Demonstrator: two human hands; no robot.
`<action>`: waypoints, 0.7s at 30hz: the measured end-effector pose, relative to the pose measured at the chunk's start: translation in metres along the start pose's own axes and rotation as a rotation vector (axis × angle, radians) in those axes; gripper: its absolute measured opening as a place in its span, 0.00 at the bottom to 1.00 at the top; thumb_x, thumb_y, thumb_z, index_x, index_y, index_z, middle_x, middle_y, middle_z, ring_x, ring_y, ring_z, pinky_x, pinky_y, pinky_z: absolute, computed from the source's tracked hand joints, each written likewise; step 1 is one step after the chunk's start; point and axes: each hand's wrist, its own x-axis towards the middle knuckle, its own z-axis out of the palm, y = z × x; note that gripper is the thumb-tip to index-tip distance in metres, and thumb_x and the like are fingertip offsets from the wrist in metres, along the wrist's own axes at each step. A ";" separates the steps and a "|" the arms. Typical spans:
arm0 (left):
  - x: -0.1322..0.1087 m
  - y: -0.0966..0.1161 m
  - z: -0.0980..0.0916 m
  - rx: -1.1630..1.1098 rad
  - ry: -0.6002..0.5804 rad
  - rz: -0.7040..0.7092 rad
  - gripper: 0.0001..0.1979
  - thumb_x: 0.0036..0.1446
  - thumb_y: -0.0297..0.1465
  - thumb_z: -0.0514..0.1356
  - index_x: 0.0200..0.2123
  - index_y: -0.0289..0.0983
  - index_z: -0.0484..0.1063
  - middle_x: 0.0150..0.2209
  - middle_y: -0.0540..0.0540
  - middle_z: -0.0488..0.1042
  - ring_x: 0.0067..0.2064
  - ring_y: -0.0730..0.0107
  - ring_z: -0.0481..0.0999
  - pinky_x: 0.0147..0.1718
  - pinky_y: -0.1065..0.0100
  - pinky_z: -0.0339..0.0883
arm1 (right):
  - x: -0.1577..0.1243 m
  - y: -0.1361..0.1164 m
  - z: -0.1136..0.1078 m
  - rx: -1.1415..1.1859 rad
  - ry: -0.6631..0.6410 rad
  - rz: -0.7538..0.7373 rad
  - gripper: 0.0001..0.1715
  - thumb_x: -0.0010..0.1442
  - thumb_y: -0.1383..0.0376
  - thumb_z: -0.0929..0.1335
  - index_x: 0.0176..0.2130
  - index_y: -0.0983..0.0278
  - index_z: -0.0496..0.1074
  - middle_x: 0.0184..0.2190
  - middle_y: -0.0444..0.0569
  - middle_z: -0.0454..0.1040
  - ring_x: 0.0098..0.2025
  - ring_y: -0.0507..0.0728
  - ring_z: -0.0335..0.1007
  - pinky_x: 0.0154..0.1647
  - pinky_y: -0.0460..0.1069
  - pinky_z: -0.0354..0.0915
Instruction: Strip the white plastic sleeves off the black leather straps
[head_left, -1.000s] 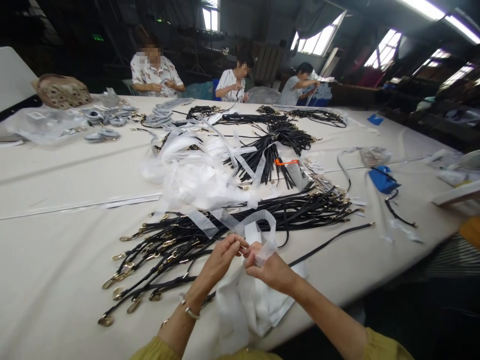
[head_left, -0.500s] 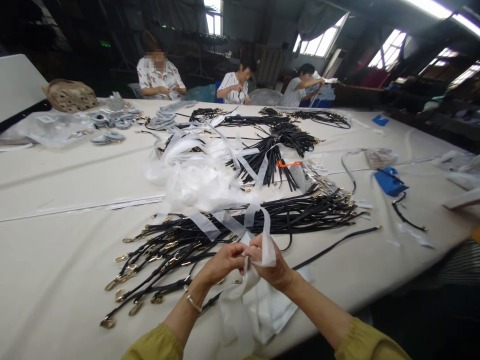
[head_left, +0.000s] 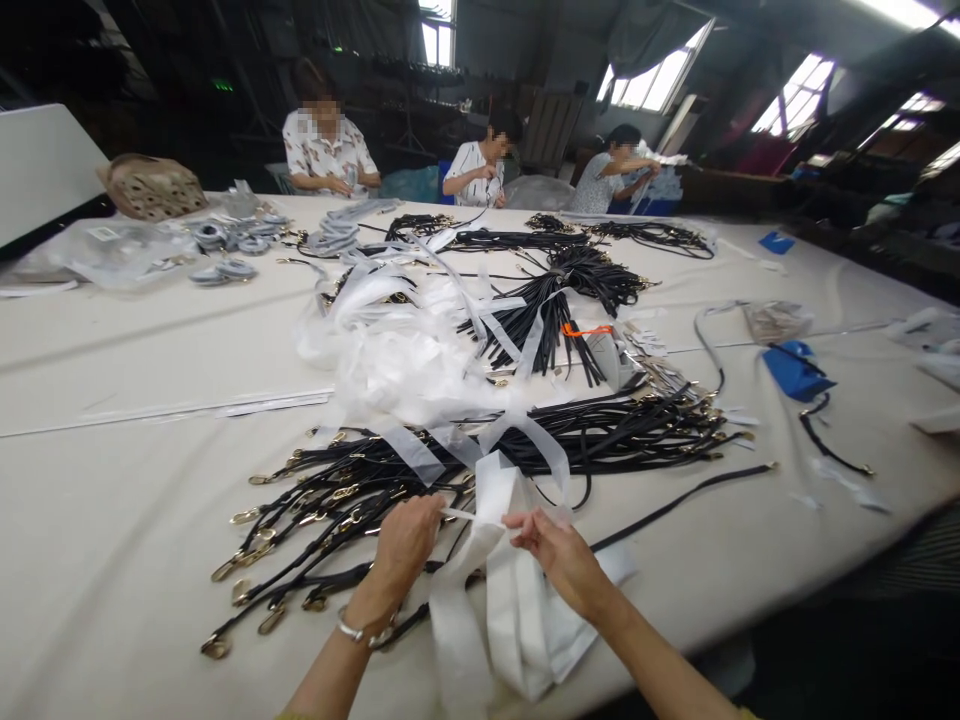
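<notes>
My left hand [head_left: 403, 545] and my right hand [head_left: 559, 555] each pinch a part of a long white translucent wrapping strip [head_left: 495, 500], stretched between them near the table's front edge. The strip hangs down in folds over a heap of the same white wrapping [head_left: 517, 625] in front of me. Just beyond my hands lies a large pile of thin black straps with gold clasps [head_left: 360, 490], fanned out toward the left. One single black strap [head_left: 690, 495] runs off to the right of my right hand.
A big cream table [head_left: 112, 520] holds a mound of white wrapping [head_left: 397, 360], more black strap bundles [head_left: 555, 310], blue cloths [head_left: 795, 370], grey rolls [head_left: 225, 245] and a plastic bag [head_left: 105, 250]. Three people [head_left: 326, 145] sit working at the far side.
My hands have moved apart, pulling the white strip taut between them. The loop of strip that stood above my right hand has dropped, and more wrapping hangs down in front.
</notes>
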 end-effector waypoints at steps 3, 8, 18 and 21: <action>-0.007 0.003 -0.002 -0.054 0.067 0.053 0.14 0.66 0.26 0.46 0.35 0.38 0.71 0.32 0.44 0.75 0.35 0.63 0.74 0.35 0.66 0.66 | 0.004 -0.008 -0.007 0.186 0.111 0.016 0.22 0.53 0.47 0.72 0.33 0.62 0.69 0.32 0.49 0.76 0.39 0.56 0.72 0.36 0.49 0.67; -0.008 0.037 -0.030 -0.354 0.273 0.347 0.10 0.64 0.26 0.48 0.38 0.39 0.69 0.51 0.38 0.72 0.44 0.66 0.76 0.41 0.68 0.70 | 0.016 -0.028 0.002 -0.158 -0.036 0.110 0.16 0.53 0.59 0.71 0.41 0.61 0.70 0.18 0.35 0.62 0.16 0.46 0.50 0.16 0.42 0.47; 0.009 0.043 -0.021 -0.488 0.027 0.342 0.09 0.59 0.36 0.54 0.41 0.45 0.71 0.29 0.49 0.79 0.29 0.64 0.79 0.30 0.70 0.72 | 0.004 -0.020 0.028 -0.773 -0.304 0.043 0.12 0.52 0.57 0.71 0.34 0.61 0.77 0.28 0.43 0.75 0.30 0.54 0.70 0.29 0.46 0.64; 0.007 0.016 -0.001 -0.552 -0.019 0.198 0.09 0.60 0.39 0.53 0.39 0.52 0.73 0.26 0.53 0.78 0.27 0.65 0.79 0.26 0.73 0.70 | 0.013 -0.020 0.016 -0.741 -0.261 0.092 0.37 0.64 0.43 0.54 0.28 0.65 0.75 0.18 0.45 0.68 0.19 0.49 0.61 0.21 0.44 0.58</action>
